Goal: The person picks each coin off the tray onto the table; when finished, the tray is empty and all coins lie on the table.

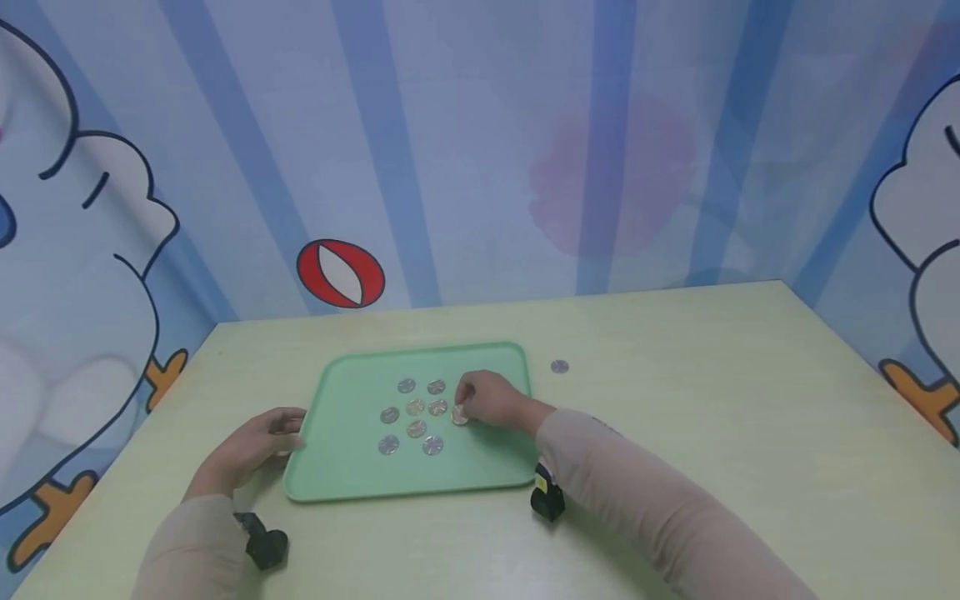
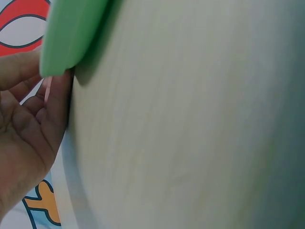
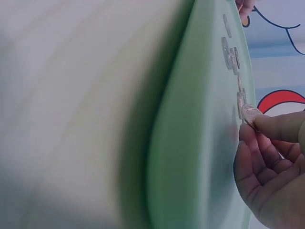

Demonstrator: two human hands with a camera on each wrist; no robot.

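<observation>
**Round silver-coloured metal coin [image 1: 460, 414] pinched in my right hand [image 1: 487, 398], at the right of its group**

I have the coin between the thumb and fingers of my right hand, over the right half of a pale green rectangular tray with rounded corners [image 1: 345, 467]. Its face is tilted up from the tray in the right wrist view; whether its lower edge touches down, I cannot tell. Being round, it has no long axis, so the tilt of that face is what counts.

Eight similar silver-coloured coins [image 1: 417, 428] lie apart from one another, to the left of my pinch, the closest just beside it. I judge that this leftward relation matters most. One stray silver-coloured coin [image 1: 559, 367] lies outside the tray, on the pale wood-grain table [image 1: 675, 350], farther from me and to the right; my right hand is the nearer one.

My left hand [image 1: 251, 442] is at the tray's left edge, fingers bent; I cannot tell whether it grips the rim or only touches it.

I can read no brand or writing: the coins' raised markings are too small, and the yellow patch on the black wrist device [image 1: 547, 500] shows no legible letters.
</observation>
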